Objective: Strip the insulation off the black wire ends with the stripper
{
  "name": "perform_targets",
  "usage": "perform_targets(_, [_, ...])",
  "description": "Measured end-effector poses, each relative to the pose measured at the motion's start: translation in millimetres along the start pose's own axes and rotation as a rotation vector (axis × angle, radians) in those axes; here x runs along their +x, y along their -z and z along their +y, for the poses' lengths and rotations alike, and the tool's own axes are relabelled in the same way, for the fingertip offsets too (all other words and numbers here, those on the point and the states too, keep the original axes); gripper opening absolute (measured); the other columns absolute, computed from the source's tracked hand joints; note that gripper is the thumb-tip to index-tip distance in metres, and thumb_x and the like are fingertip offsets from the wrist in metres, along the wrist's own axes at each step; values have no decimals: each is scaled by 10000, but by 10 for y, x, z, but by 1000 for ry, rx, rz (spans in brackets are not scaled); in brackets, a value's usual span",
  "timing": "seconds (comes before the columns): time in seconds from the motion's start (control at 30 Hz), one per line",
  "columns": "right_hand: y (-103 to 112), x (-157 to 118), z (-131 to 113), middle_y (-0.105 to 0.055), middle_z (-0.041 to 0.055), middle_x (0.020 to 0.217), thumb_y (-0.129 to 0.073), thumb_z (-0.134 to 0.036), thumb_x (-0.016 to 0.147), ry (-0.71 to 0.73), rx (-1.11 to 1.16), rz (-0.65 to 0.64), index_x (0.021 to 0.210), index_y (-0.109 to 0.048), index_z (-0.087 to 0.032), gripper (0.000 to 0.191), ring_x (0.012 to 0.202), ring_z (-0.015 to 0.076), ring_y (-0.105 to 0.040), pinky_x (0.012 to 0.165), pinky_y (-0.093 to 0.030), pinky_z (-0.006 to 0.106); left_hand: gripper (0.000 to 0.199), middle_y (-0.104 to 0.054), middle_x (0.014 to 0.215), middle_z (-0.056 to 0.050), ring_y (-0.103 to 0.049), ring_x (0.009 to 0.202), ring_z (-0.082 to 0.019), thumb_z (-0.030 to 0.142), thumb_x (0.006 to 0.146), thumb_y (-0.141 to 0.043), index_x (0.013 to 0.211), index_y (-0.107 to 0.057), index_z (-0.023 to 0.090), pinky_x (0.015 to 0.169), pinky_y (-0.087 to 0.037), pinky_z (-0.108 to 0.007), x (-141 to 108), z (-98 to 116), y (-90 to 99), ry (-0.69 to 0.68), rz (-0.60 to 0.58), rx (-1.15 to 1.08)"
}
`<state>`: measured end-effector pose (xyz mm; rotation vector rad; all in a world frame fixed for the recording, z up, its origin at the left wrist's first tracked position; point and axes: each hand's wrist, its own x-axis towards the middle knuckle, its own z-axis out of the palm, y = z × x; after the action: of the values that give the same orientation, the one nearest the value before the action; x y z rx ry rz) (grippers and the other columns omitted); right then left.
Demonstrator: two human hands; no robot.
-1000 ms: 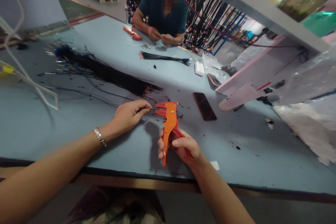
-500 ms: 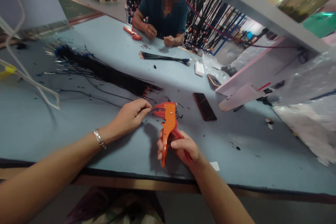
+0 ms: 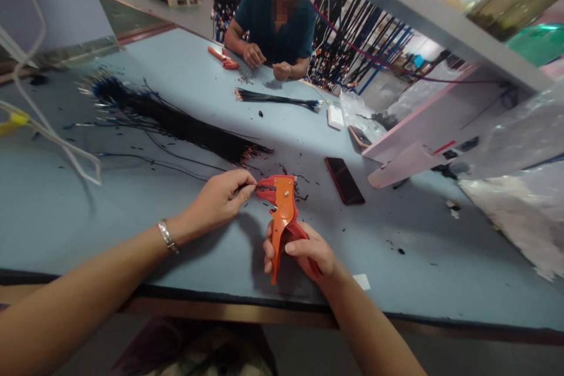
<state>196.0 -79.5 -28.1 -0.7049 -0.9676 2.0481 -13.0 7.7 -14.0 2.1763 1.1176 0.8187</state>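
My left hand (image 3: pixel 227 197) pinches a thin black wire (image 3: pixel 180 163) close to its end, at the jaws of an orange and red wire stripper (image 3: pixel 284 200). The rest of that wire trails left across the table. My right hand (image 3: pixel 306 249) is wrapped round the stripper's handles, with the tool's jaws pointing left. Whether the jaws grip the wire tip is too small to tell. Just beyond my left hand lies a thick bundle of black wires (image 3: pixel 185 120), bare copper ends towards me and blue-and-silver ends at the far left. Small black offcuts (image 3: pixel 302 192) are scattered near the stripper.
Across the table (image 3: pixel 176 205) sits a co-worker (image 3: pixel 273 23), with orange-handled pliers (image 3: pixel 223 57) and a smaller wire bundle (image 3: pixel 277 98) nearby. A phone (image 3: pixel 344 181) lies right of the stripper. A white shelf post (image 3: pixel 423 123) and plastic bags (image 3: pixel 520 200) stand at right; a white cable (image 3: pixel 66 147) hangs at left.
The stripper's jaws have shifted slightly left, closer to my left fingertips, and less of the wire shows between them. Both hands keep their holds.
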Motion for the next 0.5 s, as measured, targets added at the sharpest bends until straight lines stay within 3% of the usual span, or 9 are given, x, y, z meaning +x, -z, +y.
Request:
perform_targets(0.2, [-6,8,44,-627,32,740,-727,-316,753,14,-27,33,950,-562,-114,327,583,175,-663,486,-533,265,236,-560,669,24,-480,611,-120,314,904,-431,822,-597,166,597,-368,-228,-17,33,19,7,-5,-48])
perform_targets(0.5, [-40,-7,52,-617,20,705,-750,-330,753,38,-57,79,910,-571,-119,318,542,159,-645,442,-530,251,225,-524,637,34,-459,589,-110,305,904,-443,790,-578,166,570,-359,-216,-23,78,35,-24,36,-92])
